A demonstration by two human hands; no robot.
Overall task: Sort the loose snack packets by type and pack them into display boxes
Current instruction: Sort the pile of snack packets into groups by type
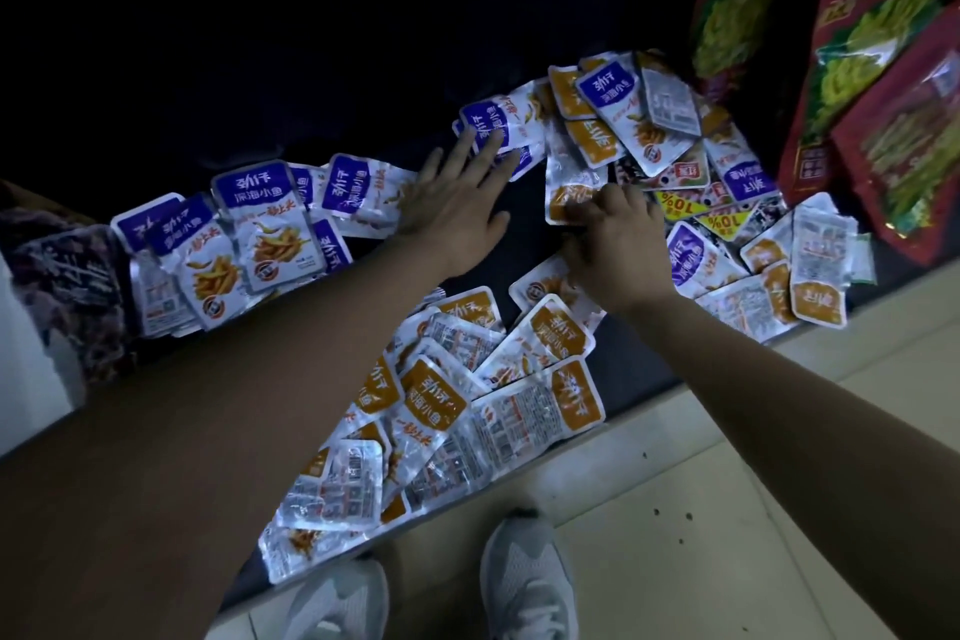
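Fingers (pixel 485 155) of left hand (pixel 452 213) spread on purple 深海小鱼 packet (pixel 488 117), right hand (pixel 618 244) seemingly pinching orange packet (pixel 563 200).

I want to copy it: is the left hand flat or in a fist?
Flat. The left hand has straight, spread fingers, tips resting on a purple packet; the right hand curls round an orange packet.

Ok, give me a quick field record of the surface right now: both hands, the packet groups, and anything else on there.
left hand: fingers straight, tips on a purple-label packet
right hand: fingers curled on an orange-label packet
purple pile: grouped at left
orange pile: near edge, centre
mixed heap: right, both colours, unsorted
red bags: large, far right
display boxes: none in view
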